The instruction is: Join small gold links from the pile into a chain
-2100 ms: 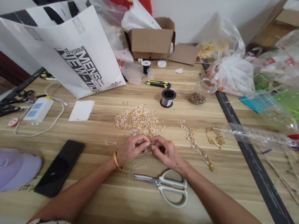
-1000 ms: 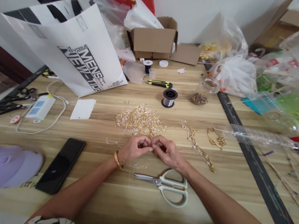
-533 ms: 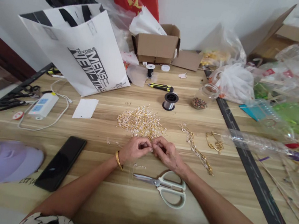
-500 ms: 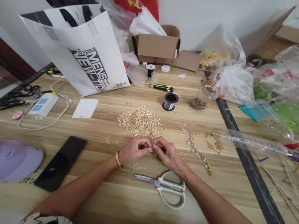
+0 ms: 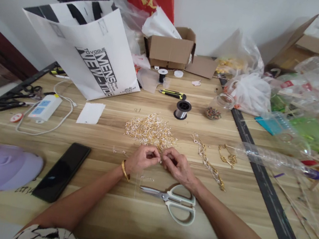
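My left hand (image 5: 143, 158) and my right hand (image 5: 177, 164) meet fingertip to fingertip at the near edge of a pile of small gold and clear beads (image 5: 151, 129). Both are closed in a pinch; something tiny and pale shows between the fingertips, too small to name. A thin clear thread seems to run down from my left hand. Just below the hands lies a short strand of beads (image 5: 147, 178). Scissors with cream handles (image 5: 181, 204) rest nearer to me, blades pointing left. To the right, a gold beaded chain (image 5: 208, 163) lies stretched out beside a gold loop (image 5: 228, 155).
Behind the pile stand a wire spool (image 5: 182, 110), a utility knife (image 5: 172, 94) and a jar of beads (image 5: 217, 107). A black phone (image 5: 62, 172) and a power strip (image 5: 45, 107) lie left. Plastic bottles (image 5: 310, 134) crowd the right; a white paper bag (image 5: 91, 53) stands back left.
The fingertips have drawn very slightly apart while both hands stay in the same place. The camera view has tilted a little; nothing on the table has visibly been moved.
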### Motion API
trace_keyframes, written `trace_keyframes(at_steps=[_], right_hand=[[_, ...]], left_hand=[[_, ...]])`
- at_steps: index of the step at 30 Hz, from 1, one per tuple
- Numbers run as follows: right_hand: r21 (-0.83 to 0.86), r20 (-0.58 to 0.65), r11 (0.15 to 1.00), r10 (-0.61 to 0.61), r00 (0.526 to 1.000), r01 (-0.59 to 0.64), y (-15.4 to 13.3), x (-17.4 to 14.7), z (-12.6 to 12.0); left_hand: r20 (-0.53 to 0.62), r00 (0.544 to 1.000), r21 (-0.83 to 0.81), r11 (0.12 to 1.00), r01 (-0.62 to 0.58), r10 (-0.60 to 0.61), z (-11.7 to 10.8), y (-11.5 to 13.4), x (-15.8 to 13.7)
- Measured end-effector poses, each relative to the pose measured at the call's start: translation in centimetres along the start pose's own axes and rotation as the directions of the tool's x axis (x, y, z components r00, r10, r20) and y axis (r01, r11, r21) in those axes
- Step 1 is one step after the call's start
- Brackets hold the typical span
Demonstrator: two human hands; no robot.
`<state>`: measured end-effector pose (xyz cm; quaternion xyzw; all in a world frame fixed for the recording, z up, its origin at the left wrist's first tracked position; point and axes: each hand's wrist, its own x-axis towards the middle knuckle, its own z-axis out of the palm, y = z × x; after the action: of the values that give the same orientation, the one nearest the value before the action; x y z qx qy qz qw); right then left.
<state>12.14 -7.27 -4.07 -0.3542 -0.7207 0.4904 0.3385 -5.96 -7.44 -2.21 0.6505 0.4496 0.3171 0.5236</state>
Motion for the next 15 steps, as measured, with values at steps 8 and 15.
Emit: trace_keyframes(at_steps=[8, 15], right_hand=[[-0.002, 0.002, 1.0, -0.007, 1.0, 0.007, 0.09, -0.16, 0.07], [-0.025, -0.005, 1.0, -0.014, 1.0, 0.013, 0.16, -0.19, 0.12]], left_hand=[[0.043, 0.986, -0.206, 0.964, 0.165, -0.16, 0.03, 0.26, 0.06], [0.091, 0.977, -0.265, 0.941, 0.21, -0.192, 0.07, 0.22, 0.12]])
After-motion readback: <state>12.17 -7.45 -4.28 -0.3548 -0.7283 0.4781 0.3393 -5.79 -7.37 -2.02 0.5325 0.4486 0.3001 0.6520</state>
